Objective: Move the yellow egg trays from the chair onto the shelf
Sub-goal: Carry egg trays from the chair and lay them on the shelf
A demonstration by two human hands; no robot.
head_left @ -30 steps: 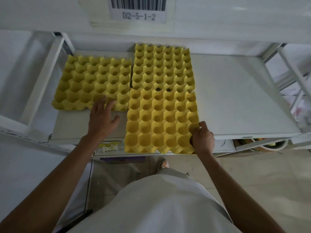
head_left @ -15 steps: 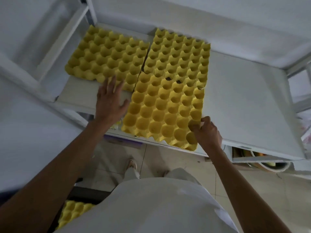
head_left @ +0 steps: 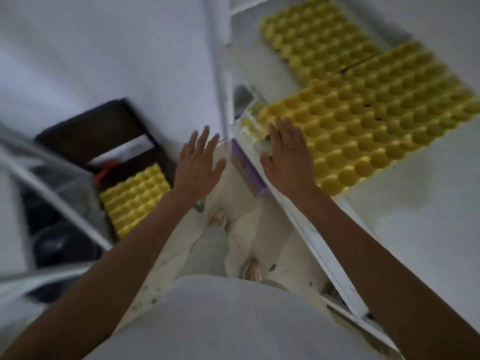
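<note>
While trays (head_left: pixel 358 126) cover the white shelf (head_left: pixel 415 229), chair (head_left: pixel 85 131) left, pale floor (head_left: pixel 259 229)

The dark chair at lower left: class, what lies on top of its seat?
A yellow egg tray lies on the dark chair, with something orange beside it. Whether more trays are stacked beneath is hidden and blurred.

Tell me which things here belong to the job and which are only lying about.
For the job:
- egg tray on the chair
- chair
- egg trays on the shelf
- shelf
- left hand and right hand, both open and empty

Only lying about:
- purple strip under the shelf edge
- orange thing on the chair
</note>
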